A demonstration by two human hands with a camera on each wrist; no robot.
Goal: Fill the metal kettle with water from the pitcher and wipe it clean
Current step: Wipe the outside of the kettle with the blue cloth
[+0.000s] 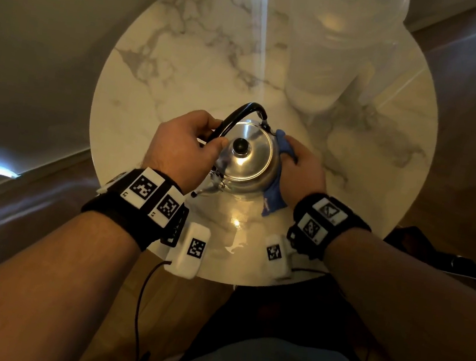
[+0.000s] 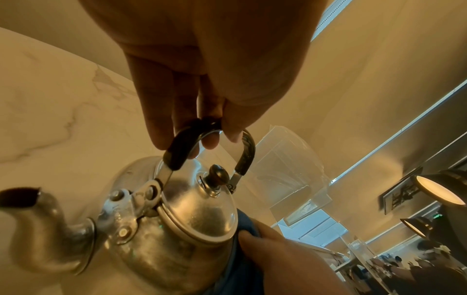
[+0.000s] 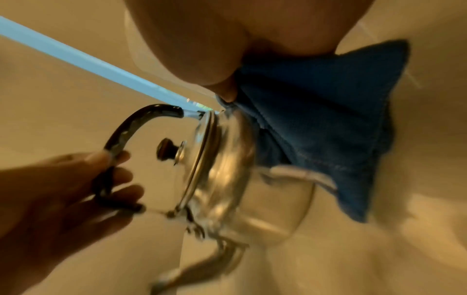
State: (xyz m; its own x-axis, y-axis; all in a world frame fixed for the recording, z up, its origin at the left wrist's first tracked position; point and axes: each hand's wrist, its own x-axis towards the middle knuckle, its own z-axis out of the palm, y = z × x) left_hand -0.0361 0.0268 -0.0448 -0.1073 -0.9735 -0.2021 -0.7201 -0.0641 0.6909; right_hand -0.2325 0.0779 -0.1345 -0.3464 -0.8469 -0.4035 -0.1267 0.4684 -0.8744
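Observation:
A shiny metal kettle (image 1: pixel 248 160) with a black knob on its lid stands on the round marble table (image 1: pixel 170 63), its spout (image 2: pixel 30 201) pointing toward me. My left hand (image 1: pixel 186 145) grips the black arched handle (image 2: pixel 182 141). My right hand (image 1: pixel 299 170) holds a blue cloth (image 1: pixel 274 197) pressed against the kettle's right side (image 3: pixel 227 159); the cloth (image 3: pixel 328 119) hangs down past the kettle's base. The clear plastic pitcher (image 1: pixel 334 50) stands upright at the far right of the table, apart from both hands.
The table's near edge (image 1: pixel 247 282) lies just past my wrists, with a shiny wet patch (image 1: pixel 233 225) in front of the kettle. Brown floor surrounds the table. A lit lamp (image 2: pixel 439 191) and a window strip show in the left wrist view.

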